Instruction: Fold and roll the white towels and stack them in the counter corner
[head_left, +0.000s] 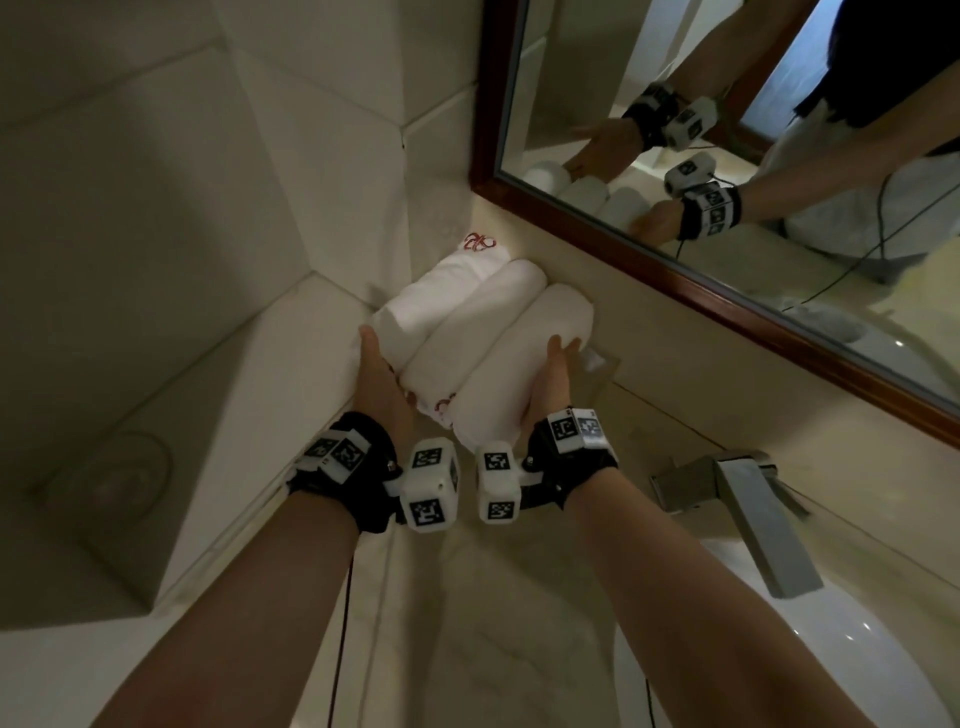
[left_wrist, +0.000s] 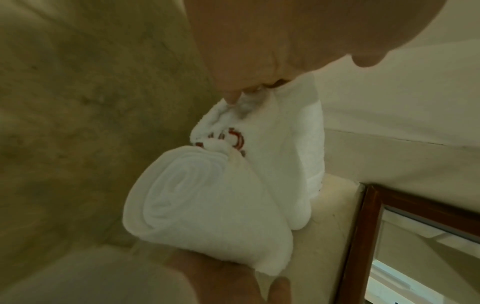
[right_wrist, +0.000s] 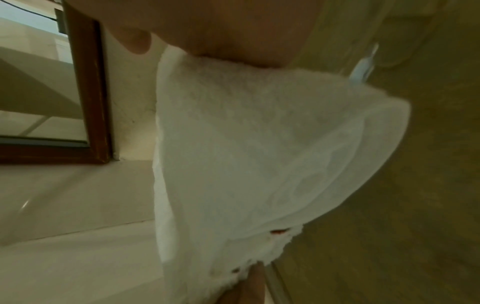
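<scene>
Three rolled white towels (head_left: 478, 343) are seen lying side by side, touching one another, in the corner of the surface (head_left: 519, 613) where the tiled wall (head_left: 332, 135) meets the wood-framed mirror (head_left: 717, 291). The left roll is flanked by the left hand (head_left: 376, 374), whose straight fingers are pressed flat against its outer side. The right roll is flanked by the right hand (head_left: 553, 374), laid against its outer side with fingers extended and the thumb resting on top. The grip is thus kept wide on both sides, the three rolls being squeezed between the two palms rather than clasped. Red embroidery is visible on the left and middle rolls. A chrome faucet (head_left: 748, 509) is seen to the right, well apart from the towels.
</scene>
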